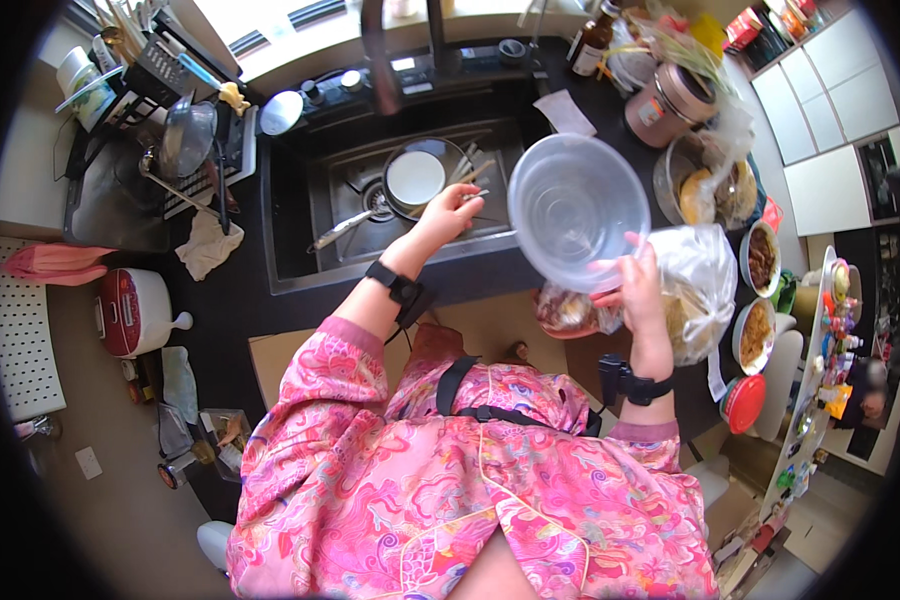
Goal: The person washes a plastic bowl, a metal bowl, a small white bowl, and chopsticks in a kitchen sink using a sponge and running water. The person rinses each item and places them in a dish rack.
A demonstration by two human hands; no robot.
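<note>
My right hand [631,285] grips the rim of a round translucent plastic bowl [579,212], tilted so its inside shows, at the sink's right edge. Over the sink [300,283], my left hand [450,208] has its fingers pinched around a small, thin item that I cannot identify. Below and left of that hand's fingertips, a pan [396,161] stands in the basin with a white bowl [415,178] inside it. Chopsticks and other utensils [465,169] lean at the pan's right side. A metal handle [343,229] lies to the lower left, near the drain.
A dark tap [379,67] arches over the basin. Left are a dish rack [232,161], a cloth [208,244] and a rice cooker [136,311]. Right are an insulated pot [667,105], plastic bags [694,270], food bowls [760,259] and a red-lidded container [744,405].
</note>
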